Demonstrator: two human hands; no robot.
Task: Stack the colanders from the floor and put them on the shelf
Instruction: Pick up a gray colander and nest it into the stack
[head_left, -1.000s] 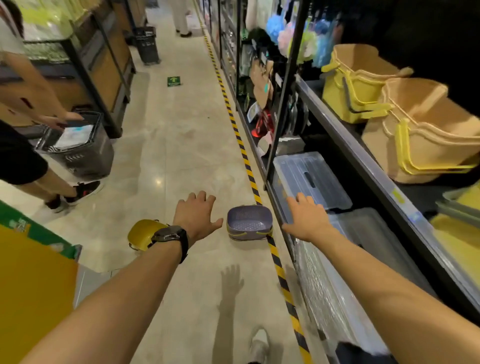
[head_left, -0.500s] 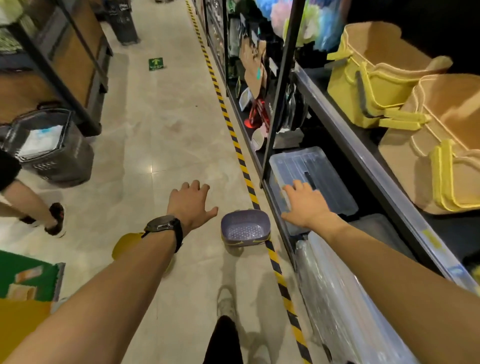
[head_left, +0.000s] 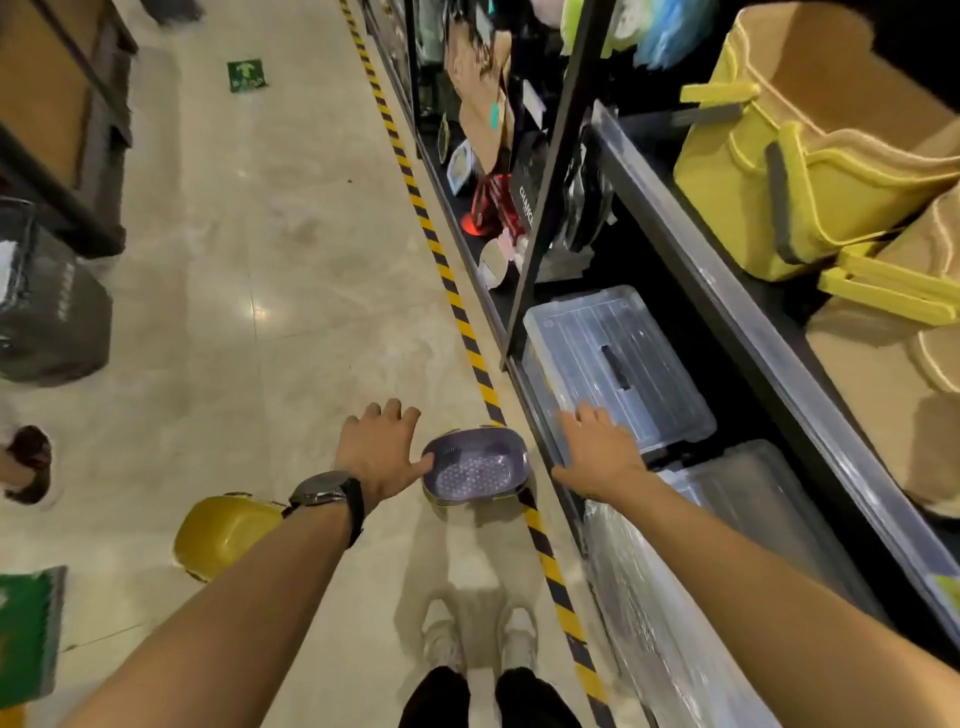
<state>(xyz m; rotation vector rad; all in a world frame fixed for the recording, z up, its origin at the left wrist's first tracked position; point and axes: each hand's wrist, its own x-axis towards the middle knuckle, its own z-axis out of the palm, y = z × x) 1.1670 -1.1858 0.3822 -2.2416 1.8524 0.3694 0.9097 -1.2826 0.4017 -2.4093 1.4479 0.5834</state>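
Observation:
A purple perforated colander (head_left: 475, 466) lies upright on the floor, on the yellow-black tape line. A yellow colander (head_left: 221, 533) lies upside down on the floor to its left, partly hidden behind my left forearm. My left hand (head_left: 379, 449) reaches out above the floor with fingers spread; its thumb overlaps the purple colander's left rim in the image. To the right of the purple colander my right hand (head_left: 597, 452) is stretched out flat, empty, in front of the lower shelf (head_left: 535, 415). Both hands hold nothing.
Clear lidded storage boxes (head_left: 618, 358) fill the bottom shelf at right. Yellow and tan baskets (head_left: 795, 171) stand on the shelf above. A dark shopping basket (head_left: 49, 317) and another person's foot (head_left: 31, 462) are at left. My own feet (head_left: 478, 634) stand below.
I have stepped forward and leaned down, so both colanders are nearer. Both hands have dropped closer to the purple colander. The other person has moved mostly out of view at left.

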